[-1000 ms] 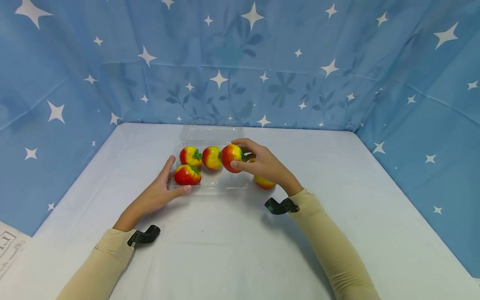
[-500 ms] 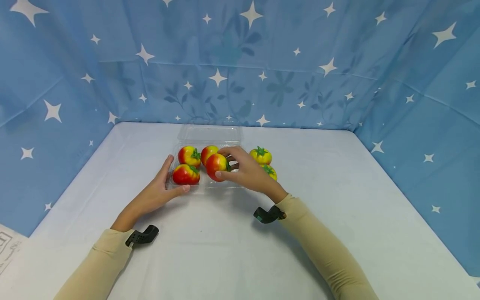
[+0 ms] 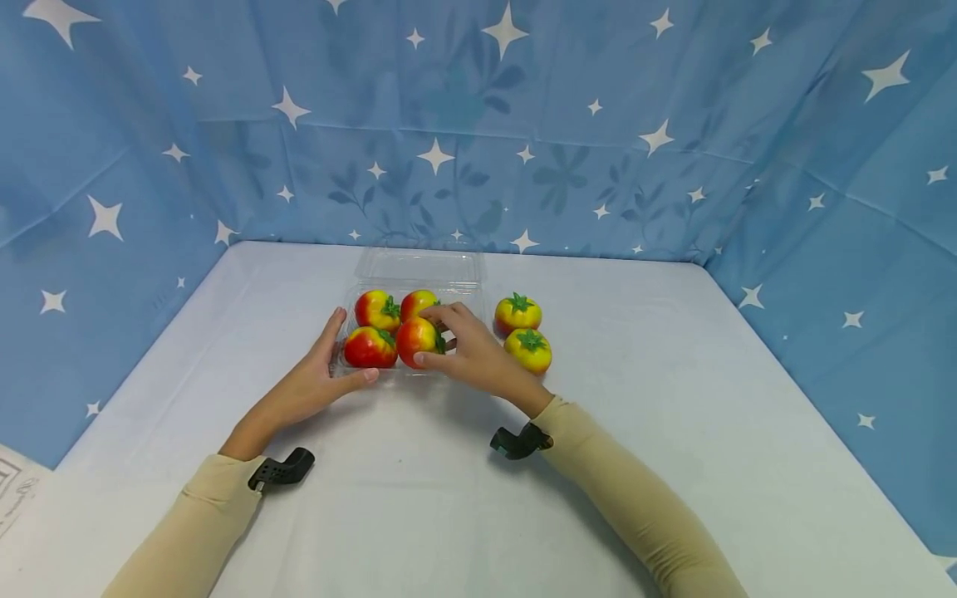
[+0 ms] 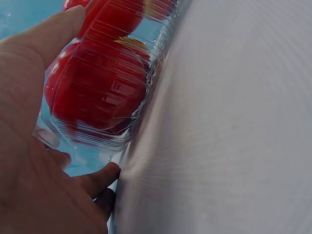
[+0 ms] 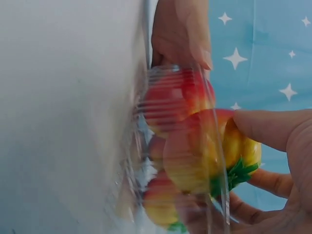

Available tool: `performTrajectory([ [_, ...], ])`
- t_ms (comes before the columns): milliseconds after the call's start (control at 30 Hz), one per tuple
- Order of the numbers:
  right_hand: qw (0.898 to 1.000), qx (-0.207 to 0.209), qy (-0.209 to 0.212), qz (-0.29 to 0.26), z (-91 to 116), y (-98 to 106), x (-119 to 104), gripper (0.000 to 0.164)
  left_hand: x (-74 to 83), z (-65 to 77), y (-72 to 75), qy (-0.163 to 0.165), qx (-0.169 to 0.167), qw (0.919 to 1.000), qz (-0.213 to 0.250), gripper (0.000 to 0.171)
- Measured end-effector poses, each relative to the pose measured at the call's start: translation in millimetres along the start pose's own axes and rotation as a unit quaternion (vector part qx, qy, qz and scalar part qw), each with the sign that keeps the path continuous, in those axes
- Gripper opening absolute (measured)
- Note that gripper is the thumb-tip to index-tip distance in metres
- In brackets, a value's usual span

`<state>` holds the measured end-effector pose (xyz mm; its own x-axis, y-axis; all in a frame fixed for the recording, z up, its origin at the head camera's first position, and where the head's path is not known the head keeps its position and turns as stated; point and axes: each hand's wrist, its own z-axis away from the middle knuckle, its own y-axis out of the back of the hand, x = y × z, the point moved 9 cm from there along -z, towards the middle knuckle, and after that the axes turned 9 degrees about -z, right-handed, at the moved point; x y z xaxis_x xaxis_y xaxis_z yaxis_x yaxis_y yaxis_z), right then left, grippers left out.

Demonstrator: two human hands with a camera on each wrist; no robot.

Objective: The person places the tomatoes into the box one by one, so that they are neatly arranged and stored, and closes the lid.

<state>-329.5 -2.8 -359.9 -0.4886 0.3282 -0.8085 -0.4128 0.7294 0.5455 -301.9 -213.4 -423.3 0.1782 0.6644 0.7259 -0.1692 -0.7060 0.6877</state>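
A clear plastic clamshell box (image 3: pixel 467 299) stands on the white cloth, its lid (image 3: pixel 420 266) folded back. My right hand (image 3: pixel 474 353) pinches a red and yellow tomato (image 3: pixel 414 340) with a green calyx between thumb and fingers, low in the box's front middle. In the right wrist view that tomato (image 5: pixel 195 151) shows partly behind the clear wall. Three more tomatoes lie inside: a front-left one (image 3: pixel 370 347), a back-left one (image 3: pixel 376 309) and a back-middle one (image 3: pixel 419 303). My left hand (image 3: pixel 306 390) rests at the box's left end, fingers and thumb extended around its corner.
Right of the box sit two loose tomatoes, a rear one (image 3: pixel 517 314) and a front one (image 3: pixel 529 350), calyx up. A blue star-patterned curtain (image 3: pixel 478 124) closes off the back and sides. Black wrist straps (image 3: pixel 282 469) are on both arms.
My right hand has carried its tomato left and forward-down from the box's right side into the front middle, uncovering the two loose tomatoes. The left hand stays at the box's end.
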Motion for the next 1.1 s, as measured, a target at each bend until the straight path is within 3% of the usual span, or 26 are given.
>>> performTrajectory([
  [167,1.0,-0.004,0.003,0.024,-1,-7,1,0.06,-0.7,0.0,-0.1,-0.001,-0.001,1.0,-0.001,0.121],
  [433,0.999,-0.01,-0.031,0.041,-1,-11,5,0.06,-0.6,0.1,0.9,0.002,-0.001,1.0,-0.008,0.122],
  [1100,0.998,-0.029,-0.038,0.038,-2,-12,8,0.053,-1.1,-0.3,-0.1,0.002,0.0,1.0,-0.007,0.121],
])
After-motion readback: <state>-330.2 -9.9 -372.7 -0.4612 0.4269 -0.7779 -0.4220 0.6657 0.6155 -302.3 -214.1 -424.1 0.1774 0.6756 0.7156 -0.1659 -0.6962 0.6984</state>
